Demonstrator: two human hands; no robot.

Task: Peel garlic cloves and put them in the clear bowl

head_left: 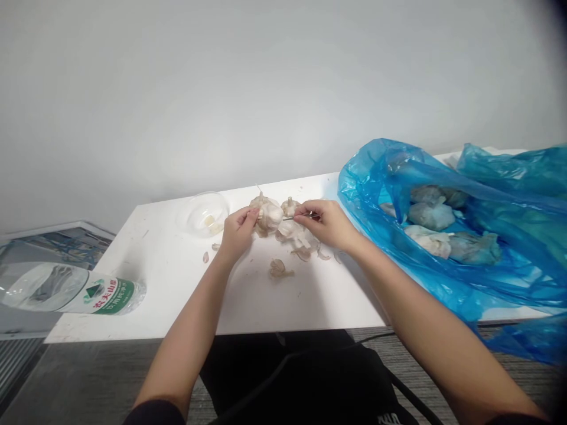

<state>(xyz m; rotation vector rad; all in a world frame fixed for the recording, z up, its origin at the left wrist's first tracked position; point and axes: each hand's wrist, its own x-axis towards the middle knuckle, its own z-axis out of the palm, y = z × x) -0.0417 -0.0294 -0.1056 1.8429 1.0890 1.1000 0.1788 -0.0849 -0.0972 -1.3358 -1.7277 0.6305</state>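
Note:
Over the white table, my left hand (239, 231) is closed with thumb and fingers pinching the left side of a garlic bulb (269, 215). My right hand (326, 223) grips a thin metal tool (289, 218), its narrow tip pointing left at the bulb; whether it is a knife cannot be made out. Just behind my right fingertips sits another garlic bulb (290, 206). Loose garlic skins (301, 239) lie below both hands, and a dry piece of garlic skin (279, 268) rests nearer the front edge.
A clear plastic bowl (183, 217) with a few pale cloves stands at left. A large water bottle (106, 294) is near the left front corner. On the right, an open blue plastic bag (367, 171) holds several garlic bulbs (429, 215). A wall (266, 88) runs behind the table.

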